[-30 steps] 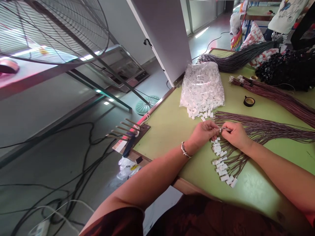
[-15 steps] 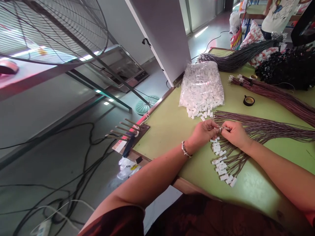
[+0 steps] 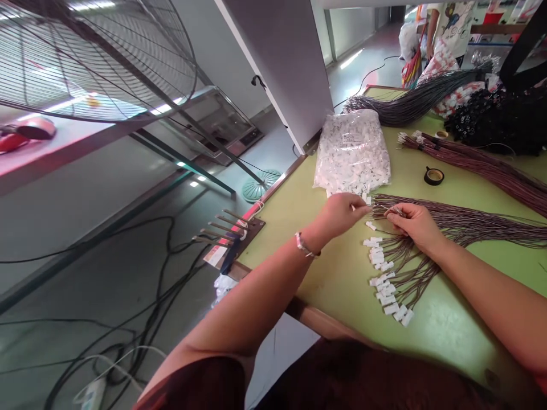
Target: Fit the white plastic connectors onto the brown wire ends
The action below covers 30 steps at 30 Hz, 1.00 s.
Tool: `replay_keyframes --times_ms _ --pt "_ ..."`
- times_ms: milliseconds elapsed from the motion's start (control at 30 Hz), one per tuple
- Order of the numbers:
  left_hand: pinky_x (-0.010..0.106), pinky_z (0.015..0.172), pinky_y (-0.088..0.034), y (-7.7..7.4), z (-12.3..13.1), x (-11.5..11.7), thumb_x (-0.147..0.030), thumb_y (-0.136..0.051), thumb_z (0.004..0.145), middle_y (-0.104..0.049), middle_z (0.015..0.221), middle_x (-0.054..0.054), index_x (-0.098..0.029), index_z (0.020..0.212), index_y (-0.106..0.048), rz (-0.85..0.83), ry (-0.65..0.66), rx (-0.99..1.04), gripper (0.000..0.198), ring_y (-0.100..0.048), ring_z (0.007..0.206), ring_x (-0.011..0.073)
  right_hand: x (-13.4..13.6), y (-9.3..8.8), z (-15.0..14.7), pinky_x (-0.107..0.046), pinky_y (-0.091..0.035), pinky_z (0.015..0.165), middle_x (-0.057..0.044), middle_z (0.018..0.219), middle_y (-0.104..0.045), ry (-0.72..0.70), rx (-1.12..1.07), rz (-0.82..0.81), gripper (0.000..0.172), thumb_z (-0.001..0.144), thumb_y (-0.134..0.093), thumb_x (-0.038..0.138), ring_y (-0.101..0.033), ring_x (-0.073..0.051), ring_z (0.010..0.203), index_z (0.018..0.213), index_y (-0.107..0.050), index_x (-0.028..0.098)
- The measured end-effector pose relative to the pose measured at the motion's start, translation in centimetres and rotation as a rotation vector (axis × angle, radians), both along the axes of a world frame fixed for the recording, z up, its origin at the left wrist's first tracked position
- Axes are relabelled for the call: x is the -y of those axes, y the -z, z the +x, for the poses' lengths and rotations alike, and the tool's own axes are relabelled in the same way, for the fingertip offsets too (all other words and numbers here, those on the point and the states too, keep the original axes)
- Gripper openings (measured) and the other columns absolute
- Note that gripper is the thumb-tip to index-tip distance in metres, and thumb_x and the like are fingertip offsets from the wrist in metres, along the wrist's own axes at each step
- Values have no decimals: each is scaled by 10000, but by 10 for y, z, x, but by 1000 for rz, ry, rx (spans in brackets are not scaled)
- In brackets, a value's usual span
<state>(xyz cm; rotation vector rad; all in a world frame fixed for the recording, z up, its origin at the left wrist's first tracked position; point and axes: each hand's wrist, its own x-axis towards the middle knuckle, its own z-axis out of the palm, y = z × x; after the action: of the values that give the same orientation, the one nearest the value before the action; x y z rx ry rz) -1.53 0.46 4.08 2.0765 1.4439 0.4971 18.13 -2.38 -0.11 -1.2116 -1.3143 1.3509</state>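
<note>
My right hand [image 3: 412,225] is closed in a pinch on thin brown wires [image 3: 398,211], whose silvery ends show at the fingertips. To its left, my left hand [image 3: 342,217] has thumb and fingers drawn together just below the mouth of a clear bag of white connectors [image 3: 352,151]; what it pinches, if anything, is too small to make out. A loose bundle of brown wires [image 3: 465,219] runs rightward behind the right hand. Below both hands, wires with white connectors [image 3: 387,288] on their ends lie fanned out on the green tabletop [image 3: 337,296].
A roll of black tape [image 3: 433,176] sits beyond the wires, near a reddish-brown wire bundle [image 3: 478,165]. Farther back are a dark wire bundle [image 3: 410,108] and a black heap [image 3: 499,122]. A pronged rack [image 3: 243,236] stands at the left table edge. A person [image 3: 453,28] stands behind.
My hands have moved apart, the left going leftward and slightly up from the right. A white connector on a wire now lies below them, above the other fanned connectors.
</note>
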Motion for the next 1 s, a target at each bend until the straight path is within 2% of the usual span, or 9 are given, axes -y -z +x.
replay_keyframes --times_ms 100,233,333,467,533,633,767,867,1000 --pt "305 704 -459 0 24 -17 -379 -552 821 -683 802 77 -164 893 -693 131 -139 -206 268 -606 766 200 1 -1 1 -206 -263 388 53 525 -519 28 -63 -16 242 681 -680 360 -352 -54 407 812 -629 163" --pt "335 726 -472 9 45 -28 -295 -548 807 -679 856 134 -138 895 -687 110 -116 -442 228 -627 842 262 2 -2 3 -220 -315 401 33 559 -565 16 -81 -9 257 696 -660 391 -393 -65 410 812 -627 164" --pt "326 737 -474 12 38 -33 -224 -568 767 -684 864 115 -148 895 -696 88 -103 -417 196 -626 849 251 1 0 3 -224 -325 404 19 583 -587 14 -13 4 257 705 -651 405 -401 -68 414 781 -630 161" --pt "293 717 -478 9 12 -33 -212 -593 741 -686 758 47 -164 841 -714 -1 -62 -146 165 -611 732 182 0 3 1 -225 -324 415 11 586 -585 -5 73 17 243 720 -628 401 -403 -72 424 729 -613 158" --pt "269 648 -477 7 1 -26 -227 -606 742 -667 684 31 -151 775 -705 -77 -107 52 129 -587 637 144 0 3 -1 -226 -320 437 17 561 -557 21 134 58 221 716 -617 376 -394 -75 445 694 -602 157" --pt "227 549 -469 10 -7 -10 -253 -661 724 -633 597 14 -131 769 -658 -277 -214 463 130 -567 532 102 3 0 -3 -229 -311 475 33 537 -479 67 203 135 186 705 -601 336 -380 -83 490 648 -582 160" --pt "209 599 -519 21 -1 7 -153 -733 661 -624 607 -7 -109 756 -593 -564 -273 911 175 -635 563 96 7 -2 -4 -233 -291 486 35 535 -428 59 280 204 158 721 -565 300 -355 -90 513 640 -575 166" --pt "211 653 -539 27 6 10 -82 -734 646 -622 636 -16 -103 728 -588 -643 -306 1049 168 -657 592 97 9 -3 -5 -234 -301 495 28 540 -442 75 339 234 140 719 -543 274 -367 -95 522 631 -568 168" --pt "213 696 -544 28 8 11 -54 -706 683 -649 667 8 -94 777 -636 -726 -285 1092 124 -668 638 101 12 -4 -7 -229 -316 501 27 539 -459 90 397 266 107 700 -527 240 -379 -96 520 626 -559 170"
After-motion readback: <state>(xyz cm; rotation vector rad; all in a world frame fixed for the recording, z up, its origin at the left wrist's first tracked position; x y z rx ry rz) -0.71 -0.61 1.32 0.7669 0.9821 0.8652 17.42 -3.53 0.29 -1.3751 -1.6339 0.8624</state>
